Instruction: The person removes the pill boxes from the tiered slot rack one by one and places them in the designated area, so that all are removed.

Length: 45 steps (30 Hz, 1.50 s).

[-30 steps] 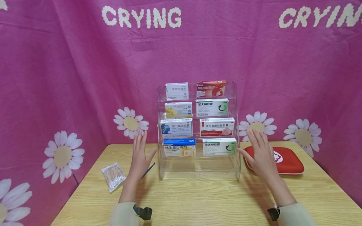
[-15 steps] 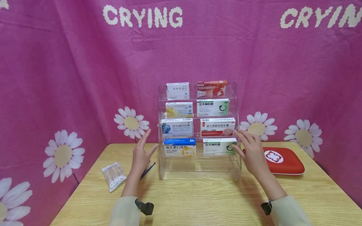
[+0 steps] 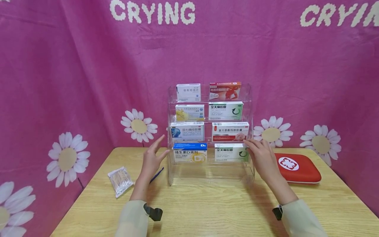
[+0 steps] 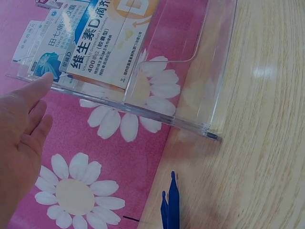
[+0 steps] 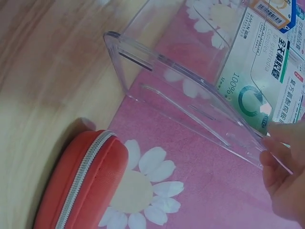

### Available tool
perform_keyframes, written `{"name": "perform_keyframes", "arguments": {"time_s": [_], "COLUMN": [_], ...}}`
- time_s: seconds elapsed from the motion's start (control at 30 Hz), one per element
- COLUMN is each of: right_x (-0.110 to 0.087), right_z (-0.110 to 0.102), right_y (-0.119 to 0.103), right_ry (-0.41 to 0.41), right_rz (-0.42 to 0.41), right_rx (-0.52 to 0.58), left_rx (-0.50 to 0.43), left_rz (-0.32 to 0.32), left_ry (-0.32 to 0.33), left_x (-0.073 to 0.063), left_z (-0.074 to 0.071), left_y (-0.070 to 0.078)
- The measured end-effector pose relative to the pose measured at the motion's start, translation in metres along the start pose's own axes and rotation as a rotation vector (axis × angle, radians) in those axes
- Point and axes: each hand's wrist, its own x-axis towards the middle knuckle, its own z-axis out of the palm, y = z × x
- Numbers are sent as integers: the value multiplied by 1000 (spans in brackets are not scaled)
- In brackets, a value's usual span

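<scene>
Swabs are showing only in head view; right hand is pinching rack holding 8 boxes, left hand wide alongside.

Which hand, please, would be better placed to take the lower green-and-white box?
Probably the right hand: it is at the right edge of the clear rack, beside that box, while the left hand is by the opposite edge.

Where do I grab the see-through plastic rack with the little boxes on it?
I'd hold the clear plastic tiered rack by its two upright side walls, coming from both outer sides. They look thin enough to pinch, and the small printed rectangular boxes sit between them, facing you.
</scene>
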Motion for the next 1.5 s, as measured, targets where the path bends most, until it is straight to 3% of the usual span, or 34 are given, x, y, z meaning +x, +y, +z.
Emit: {"name": "perform_keyframes", "arguments": {"time_s": [0.23,0.57,0.87,1.13,1.5], "right_x": [6,15,11,12,17], "right_z": [-4,-8,-6,-6,-5], "right_y": [0,1,6,3,1], "right_ry": [-76,-160,-81,-20,45], "right_rz": [17,51,5,-1,3], "right_rx": [-31,13,100,165,229], "left_rx": [-7,-7,-14,-3,22], "left_rz": [56,24,19,55,28], "left_ry": [-33,-59,-76,-75,-112], "left_x": [2,4,4,4,4], "left_z": [3,0,-1,-2,-4], "left_y": [-1,1,-1,-3,-4]}}
